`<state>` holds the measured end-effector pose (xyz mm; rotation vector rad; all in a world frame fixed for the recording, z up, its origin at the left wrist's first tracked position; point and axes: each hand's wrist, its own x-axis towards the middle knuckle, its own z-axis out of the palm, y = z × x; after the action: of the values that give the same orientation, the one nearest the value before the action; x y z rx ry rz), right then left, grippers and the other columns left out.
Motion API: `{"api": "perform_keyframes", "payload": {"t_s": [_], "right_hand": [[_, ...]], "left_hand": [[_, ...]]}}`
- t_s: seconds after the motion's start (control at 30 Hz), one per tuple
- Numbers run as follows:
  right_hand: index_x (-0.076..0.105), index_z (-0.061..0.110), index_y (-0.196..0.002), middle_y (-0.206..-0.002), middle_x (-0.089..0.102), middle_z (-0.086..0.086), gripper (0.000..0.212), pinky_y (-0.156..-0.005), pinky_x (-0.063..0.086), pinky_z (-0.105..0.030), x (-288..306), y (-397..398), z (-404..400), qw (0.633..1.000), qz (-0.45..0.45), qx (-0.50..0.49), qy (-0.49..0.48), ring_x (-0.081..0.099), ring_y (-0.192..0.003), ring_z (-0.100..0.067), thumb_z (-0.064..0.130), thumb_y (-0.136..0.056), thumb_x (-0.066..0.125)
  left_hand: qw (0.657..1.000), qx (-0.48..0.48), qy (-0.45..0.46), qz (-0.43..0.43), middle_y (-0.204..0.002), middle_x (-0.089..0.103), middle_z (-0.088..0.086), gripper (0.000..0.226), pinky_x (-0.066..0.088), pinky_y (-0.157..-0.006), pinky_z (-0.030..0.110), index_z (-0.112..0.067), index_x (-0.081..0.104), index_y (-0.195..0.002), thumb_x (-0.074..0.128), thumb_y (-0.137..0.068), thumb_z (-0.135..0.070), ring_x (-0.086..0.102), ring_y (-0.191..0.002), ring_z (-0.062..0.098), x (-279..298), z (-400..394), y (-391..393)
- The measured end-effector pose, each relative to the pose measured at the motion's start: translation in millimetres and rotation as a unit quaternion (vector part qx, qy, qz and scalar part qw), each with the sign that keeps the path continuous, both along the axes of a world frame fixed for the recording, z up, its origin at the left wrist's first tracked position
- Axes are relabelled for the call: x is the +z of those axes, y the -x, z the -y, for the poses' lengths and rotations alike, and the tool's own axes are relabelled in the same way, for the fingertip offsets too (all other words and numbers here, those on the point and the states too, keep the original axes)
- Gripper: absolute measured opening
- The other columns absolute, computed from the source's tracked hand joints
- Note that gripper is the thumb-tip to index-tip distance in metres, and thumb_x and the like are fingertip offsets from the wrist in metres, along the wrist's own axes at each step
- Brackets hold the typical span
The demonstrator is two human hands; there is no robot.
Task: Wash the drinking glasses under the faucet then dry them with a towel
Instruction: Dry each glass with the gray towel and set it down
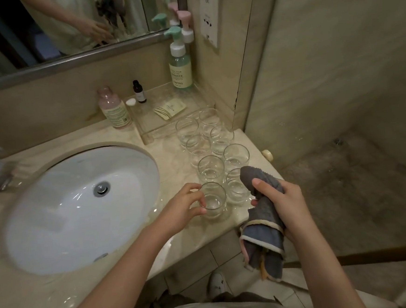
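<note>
Clear drinking glasses (217, 150) stand clustered on the marble counter (132, 256) right of centre, beside the white sink (56, 214). At lower centre, the left hand (184, 208) curls its fingers around the nearest glass (213, 201), which rests on the counter. The right hand (286, 208) clamps a grey towel (264, 236) just past the counter's edge.

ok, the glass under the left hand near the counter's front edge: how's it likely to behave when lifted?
Probably slippery: the glass is smooth and clear and the counter looks wet. Likely rigid and fragile, with other glasses standing close beside it. Its short, wide shape should resist tipping. The left hand grips its side.
</note>
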<state>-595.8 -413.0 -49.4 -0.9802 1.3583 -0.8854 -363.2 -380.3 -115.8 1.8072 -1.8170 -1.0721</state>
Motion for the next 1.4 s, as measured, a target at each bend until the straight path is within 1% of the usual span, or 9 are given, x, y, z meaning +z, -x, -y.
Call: {"api": "perform_keyframes", "payload": {"t_s": [0.13,0.33,0.5,0.63,0.83,1.0,1.17,1.27,1.4], "right_hand": [[0.076,0.017,-0.069,-0.077,0.075,-0.010,0.014,-0.072,0.055,-0.040,6,-2,1,0.999,0.021,0.034,-0.005,0.070,-0.073,-0.027,0.017,-0.083,0.074],[0.075,0.011,-0.084,-0.079,0.074,-0.011,0.009,-0.068,0.055,-0.036,16,-17,4,0.998,0.032,0.054,0.010,0.070,-0.075,-0.027,0.020,-0.081,0.075],[0.073,0.019,-0.077,-0.075,0.073,-0.008,0.006,-0.066,0.056,-0.036,35,-34,8,0.994,0.030,0.055,0.089,0.070,-0.075,-0.019,0.022,-0.082,0.074],[0.074,0.016,-0.085,-0.085,0.074,-0.010,0.011,-0.072,0.056,-0.033,51,-52,5,0.983,0.050,0.049,0.169,0.070,-0.085,-0.019,0.027,-0.082,0.075],[0.060,0.033,-0.122,-0.116,0.069,0.004,0.047,-0.092,0.055,-0.040,68,-78,-6,0.973,0.090,0.069,0.202,0.065,-0.107,-0.013,0.051,-0.078,0.061],[0.053,0.045,-0.127,-0.129,0.061,0.010,0.056,-0.103,0.048,-0.045,87,-90,-11,0.957,0.101,0.061,0.263,0.057,-0.121,-0.009,0.065,-0.074,0.055],[0.048,0.033,-0.140,-0.139,0.055,0.003,0.074,-0.107,0.042,-0.051,102,-96,-14,0.936,0.069,0.075,0.337,0.050,-0.131,-0.018,0.075,-0.080,0.052],[0.050,0.030,-0.139,-0.138,0.056,0.003,0.064,-0.108,0.041,-0.050,109,-96,-14,0.931,0.100,0.070,0.343,0.051,-0.130,-0.016,0.060,-0.082,0.055],[0.058,0.040,-0.127,-0.129,0.063,0.005,0.049,-0.103,0.046,-0.051,118,-95,-16,0.930,0.176,0.091,0.308,0.058,-0.123,-0.017,0.052,-0.080,0.058]], "left_hand": [[0.992,0.062,0.000,-0.105,-0.117,0.047,-0.017,0.030,0.038,-0.092,0.018,-0.038,0.059,-0.074,0.070,-0.088,-0.014,0.040,-0.109,-0.019,9,-5,2],[0.962,0.128,-0.012,-0.241,-0.132,0.047,-0.011,0.010,0.042,-0.089,0.012,-0.012,0.056,-0.087,0.061,-0.095,-0.016,0.057,-0.115,0.008,44,-14,-5],[0.898,0.181,0.032,-0.400,-0.136,0.055,-0.001,0.018,0.052,-0.093,0.040,-0.029,0.059,-0.070,0.062,-0.088,-0.031,0.063,-0.115,0.023,95,-9,-1],[0.846,0.203,0.069,-0.489,-0.126,0.063,0.008,0.014,0.053,-0.083,0.045,-0.019,0.049,-0.084,0.053,-0.090,-0.032,0.066,-0.107,0.032,131,-1,8],[0.820,0.292,0.236,-0.433,-0.123,0.060,0.003,0.022,0.057,-0.082,0.047,-0.044,0.061,-0.085,0.040,-0.089,-0.048,0.070,-0.097,0.030,172,8,37],[0.800,0.308,0.348,-0.379,-0.111,0.065,-0.010,0.023,0.054,-0.083,0.031,-0.035,0.061,-0.096,0.044,-0.095,-0.052,0.068,-0.103,0.022,190,8,48],[0.792,0.313,0.371,-0.370,-0.108,0.069,-0.003,0.043,0.053,-0.095,0.043,-0.038,0.055,-0.107,0.066,-0.071,-0.059,0.066,-0.107,0.025,205,5,44],[0.793,0.290,0.334,-0.419,-0.100,0.073,-0.003,0.042,0.057,-0.080,0.030,-0.028,0.056,-0.108,0.073,-0.077,-0.051,0.072,-0.091,0.023,219,2,40],[0.778,0.270,0.240,-0.513,-0.112,0.071,0.012,0.044,0.056,-0.087,0.045,-0.025,0.058,-0.113,0.062,-0.082,-0.056,0.071,-0.098,0.032,228,-1,34]]}}
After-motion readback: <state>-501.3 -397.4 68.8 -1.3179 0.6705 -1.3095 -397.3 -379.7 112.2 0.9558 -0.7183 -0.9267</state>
